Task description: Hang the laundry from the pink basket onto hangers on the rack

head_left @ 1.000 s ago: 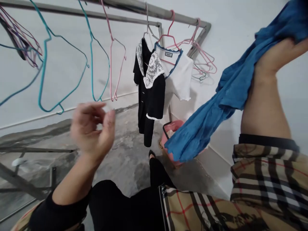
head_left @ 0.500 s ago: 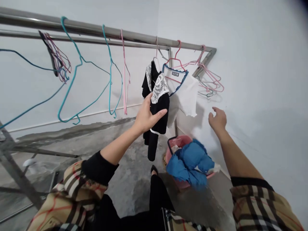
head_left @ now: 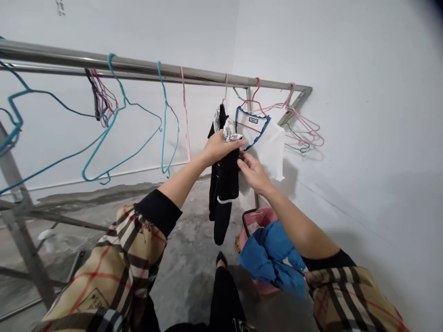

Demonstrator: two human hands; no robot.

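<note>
1. White wall [head_left: 363,115] on the far and right sides, forming a corner behind the rail.
2. Patchy grey concrete floor [head_left: 183,272] below, with a metal frame [head_left: 20,240] at near left.
3. Steel rail [head_left: 104,62] across the far side, carrying empty teal wire hangers [head_left: 164,133] at left and pink ones [head_left: 304,131] at right.
4. Beige plaid sleeves [head_left: 114,267] with black cuffs on both arms.
5. Pink laundry basket [head_left: 259,216] at near right, under a heap of crumpled blue cloth [head_left: 270,253].
6. Black dress [head_left: 224,184] with a lace collar, on a hanger below the rail.
7. White top [head_left: 272,154] with blue trim, just right of the dress.
8. Left hand [head_left: 219,147] closed over the dress's shoulder, beside the collar.
9. Right hand [head_left: 254,173] at the dress's right edge, fingers [head_left: 242,159] touching it, next to the white top; firmness of grip impossible to tell.
</note>
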